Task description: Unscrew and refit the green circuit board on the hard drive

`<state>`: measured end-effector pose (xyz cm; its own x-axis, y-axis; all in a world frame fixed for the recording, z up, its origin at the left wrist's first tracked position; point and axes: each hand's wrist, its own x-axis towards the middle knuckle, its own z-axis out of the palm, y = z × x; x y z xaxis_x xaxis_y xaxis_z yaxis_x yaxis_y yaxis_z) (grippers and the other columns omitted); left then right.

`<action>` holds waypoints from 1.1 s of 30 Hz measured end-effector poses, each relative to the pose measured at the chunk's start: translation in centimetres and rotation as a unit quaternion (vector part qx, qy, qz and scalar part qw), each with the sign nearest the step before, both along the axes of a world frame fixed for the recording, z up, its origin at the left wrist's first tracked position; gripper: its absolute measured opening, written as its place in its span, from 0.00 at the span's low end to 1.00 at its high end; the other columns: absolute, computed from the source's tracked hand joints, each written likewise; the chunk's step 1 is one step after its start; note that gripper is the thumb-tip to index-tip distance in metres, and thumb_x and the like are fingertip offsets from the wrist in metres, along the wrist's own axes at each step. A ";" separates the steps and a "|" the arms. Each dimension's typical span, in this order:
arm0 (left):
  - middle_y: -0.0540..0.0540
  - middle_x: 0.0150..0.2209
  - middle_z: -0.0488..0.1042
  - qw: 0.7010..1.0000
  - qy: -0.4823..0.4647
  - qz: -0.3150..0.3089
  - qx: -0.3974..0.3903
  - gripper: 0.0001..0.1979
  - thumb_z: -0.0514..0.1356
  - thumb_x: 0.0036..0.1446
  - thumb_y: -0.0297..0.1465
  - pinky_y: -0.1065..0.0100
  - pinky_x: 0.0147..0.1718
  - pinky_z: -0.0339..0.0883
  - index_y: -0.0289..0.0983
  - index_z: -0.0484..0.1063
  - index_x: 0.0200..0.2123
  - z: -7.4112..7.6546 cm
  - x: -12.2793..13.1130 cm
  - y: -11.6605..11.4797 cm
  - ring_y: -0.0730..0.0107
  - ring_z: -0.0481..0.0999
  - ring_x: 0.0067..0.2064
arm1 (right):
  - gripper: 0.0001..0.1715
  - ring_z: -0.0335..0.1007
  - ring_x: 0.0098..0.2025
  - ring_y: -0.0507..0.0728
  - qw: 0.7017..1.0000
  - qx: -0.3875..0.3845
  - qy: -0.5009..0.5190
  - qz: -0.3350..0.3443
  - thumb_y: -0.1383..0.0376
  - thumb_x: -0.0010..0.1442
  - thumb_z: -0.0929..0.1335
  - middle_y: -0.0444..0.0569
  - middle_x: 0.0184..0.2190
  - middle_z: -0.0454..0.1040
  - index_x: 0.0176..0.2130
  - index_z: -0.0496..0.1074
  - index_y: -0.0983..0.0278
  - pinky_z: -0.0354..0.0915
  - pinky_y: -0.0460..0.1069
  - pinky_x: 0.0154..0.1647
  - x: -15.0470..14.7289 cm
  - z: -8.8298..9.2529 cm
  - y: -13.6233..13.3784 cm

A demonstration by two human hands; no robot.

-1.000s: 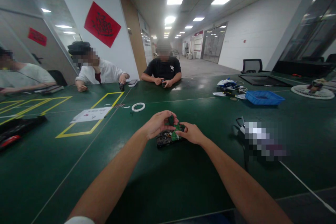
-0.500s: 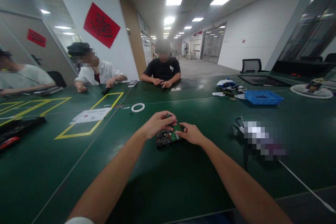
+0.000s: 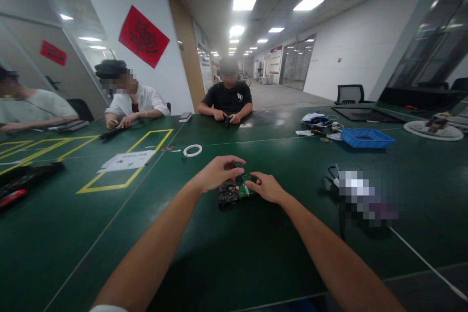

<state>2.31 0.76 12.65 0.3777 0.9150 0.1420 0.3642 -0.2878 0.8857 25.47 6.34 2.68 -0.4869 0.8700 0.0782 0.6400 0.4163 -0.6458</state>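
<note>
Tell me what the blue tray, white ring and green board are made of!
Tray: probably plastic, slightly shiny, since its blue walls are evenly coloured.
Ring: perhaps plastic, smooth and plain white; too small to be sure.
Board: likely fibreglass with metal; it's green with pale marks, like a circuit board, finish unclear.

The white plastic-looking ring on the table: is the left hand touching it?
Apart: the head view shows green tabletop between the left hand and white plastic-looking ring.
</note>
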 end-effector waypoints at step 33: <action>0.35 0.60 0.68 0.964 0.204 0.106 0.131 0.47 0.69 0.50 0.50 0.53 0.59 0.60 0.37 0.59 0.67 -2.7 0.1 0.9 0.47 0.67 0.61 | 0.36 0.68 0.56 0.63 0.945 0.250 0.171 -0.123 0.65 0.65 0.63 0.57 0.56 0.69 0.69 0.54 0.61 0.66 0.58 0.58 -0.6 2.5 -1.9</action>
